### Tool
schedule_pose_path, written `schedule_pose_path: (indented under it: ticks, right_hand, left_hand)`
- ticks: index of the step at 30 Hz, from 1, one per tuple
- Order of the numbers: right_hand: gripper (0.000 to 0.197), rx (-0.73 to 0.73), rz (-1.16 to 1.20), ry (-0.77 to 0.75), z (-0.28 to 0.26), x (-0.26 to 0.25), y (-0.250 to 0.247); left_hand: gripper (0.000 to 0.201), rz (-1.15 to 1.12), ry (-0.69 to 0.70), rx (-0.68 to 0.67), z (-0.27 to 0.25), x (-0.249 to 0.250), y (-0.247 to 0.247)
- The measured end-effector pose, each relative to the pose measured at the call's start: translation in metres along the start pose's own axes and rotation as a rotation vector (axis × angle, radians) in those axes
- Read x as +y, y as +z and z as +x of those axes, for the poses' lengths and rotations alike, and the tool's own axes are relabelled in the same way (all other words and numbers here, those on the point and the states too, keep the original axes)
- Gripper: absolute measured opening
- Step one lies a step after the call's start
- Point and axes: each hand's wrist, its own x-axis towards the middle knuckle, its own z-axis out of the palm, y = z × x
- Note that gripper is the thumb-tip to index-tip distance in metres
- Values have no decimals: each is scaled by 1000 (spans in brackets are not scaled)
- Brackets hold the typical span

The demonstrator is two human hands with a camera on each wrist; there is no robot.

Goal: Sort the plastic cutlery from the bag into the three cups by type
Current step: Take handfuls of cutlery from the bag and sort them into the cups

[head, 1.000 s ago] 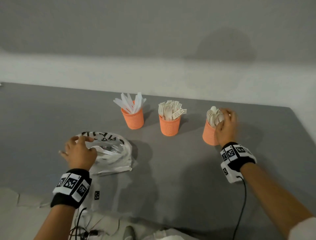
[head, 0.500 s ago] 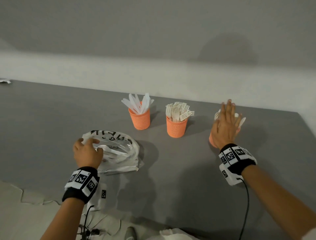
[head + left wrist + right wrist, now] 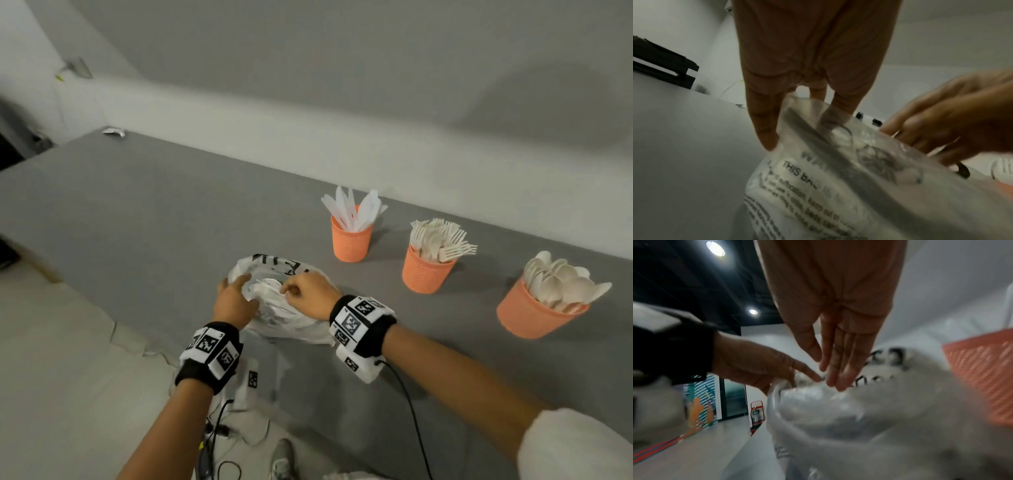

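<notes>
A clear plastic bag (image 3: 291, 323) with black print lies on the grey table (image 3: 137, 212). White cutlery (image 3: 265, 286) shows in its open mouth. My left hand (image 3: 238, 294) holds the bag's (image 3: 838, 186) near-left rim. My right hand (image 3: 303, 294) is at the mouth from the right, fingers straight (image 3: 838, 369) over the bag (image 3: 859, 418) with nothing in them. Three orange cups stand to the right: knives (image 3: 351, 240), forks (image 3: 424, 274), spoons (image 3: 532, 317).
The table's front edge runs close under my wrists, with floor, cables (image 3: 219, 431) and a shoe (image 3: 282, 459) below it. A small crumpled scrap (image 3: 113, 131) lies at the far left corner. A wall runs behind the cups.
My right hand has left the spoon cup and swung left to the bag's mouth. My left hand has stayed on the bag. My head has turned left, so the cups sit further right.
</notes>
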Motion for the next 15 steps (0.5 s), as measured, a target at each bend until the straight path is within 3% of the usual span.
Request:
schedule_pose_path:
  ticks: [3, 11, 15]
  right_hand:
    - [37, -184, -103, 175, 24, 6, 29]
    - [46, -249, 23, 377, 59, 24, 42]
    - [70, -316, 8, 419, 64, 27, 44]
  left_hand:
    - [64, 12, 19, -95, -2, -2, -3]
    - [72, 7, 94, -206, -3, -18, -7]
    - [71, -21, 123, -219, 2, -20, -7]
